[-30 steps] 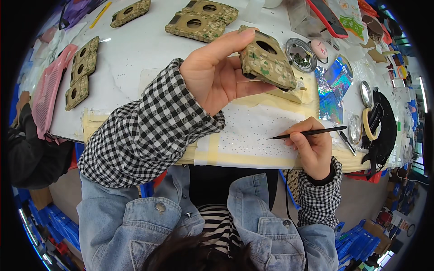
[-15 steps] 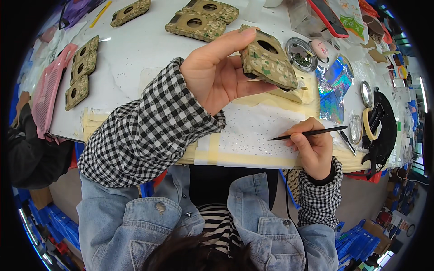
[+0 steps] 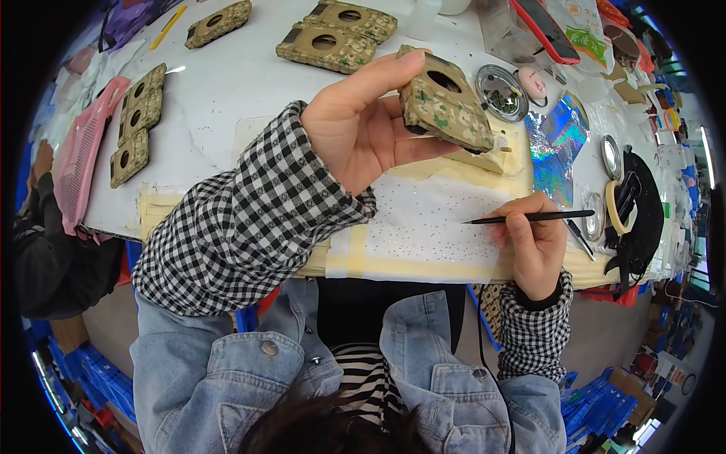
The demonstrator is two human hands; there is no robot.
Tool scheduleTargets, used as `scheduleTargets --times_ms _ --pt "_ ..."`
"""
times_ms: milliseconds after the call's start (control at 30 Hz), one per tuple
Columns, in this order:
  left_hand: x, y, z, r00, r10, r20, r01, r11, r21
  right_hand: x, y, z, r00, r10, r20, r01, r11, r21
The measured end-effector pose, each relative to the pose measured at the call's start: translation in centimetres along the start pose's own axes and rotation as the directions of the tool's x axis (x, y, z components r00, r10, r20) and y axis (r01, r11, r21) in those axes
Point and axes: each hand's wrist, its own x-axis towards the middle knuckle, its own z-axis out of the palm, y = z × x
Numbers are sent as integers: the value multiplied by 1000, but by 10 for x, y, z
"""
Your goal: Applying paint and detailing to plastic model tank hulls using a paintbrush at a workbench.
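Observation:
Raised over the table, my left hand (image 3: 370, 121) is closed around the edges of a camouflage model tank hull (image 3: 446, 106) with a round hole in its top. My right hand (image 3: 535, 242) pinches a slim black pointed tool (image 3: 556, 216), whose exact kind I cannot make out. Its tip points left, just over a white sheet (image 3: 423, 227) scattered with many tiny dark specks. The sheet has yellow tape along its edges. Part of the hull's underside is hidden by my left fingers.
Similar hulls stand at the back (image 3: 325, 45) and on the left (image 3: 136, 117). A round dish (image 3: 502, 92) of small dark bits, shiny foil (image 3: 550, 170) and a red-cased phone (image 3: 546, 32) lie to the right. A pink basket (image 3: 85, 155) stands at the left edge.
My right hand has shifted slightly right, and the black tool is now closer to level. The hull in my left hand has moved a little left and down.

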Motion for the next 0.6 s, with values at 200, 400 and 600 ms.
scheduleTargets --times_ms 200,400,600 --pt "0 0 -3 997 -44 56 46 998 -40 7 -30 0 961 -206 -184 225 970 90" --pt "-2 1 4 997 -74 39 77 993 -88 33 -68 28 855 -476 -208 499 863 78" --pt "-5 4 9 996 -85 12 85 991 -105 49 -64 47 859 -486 -162 487 873 -38"
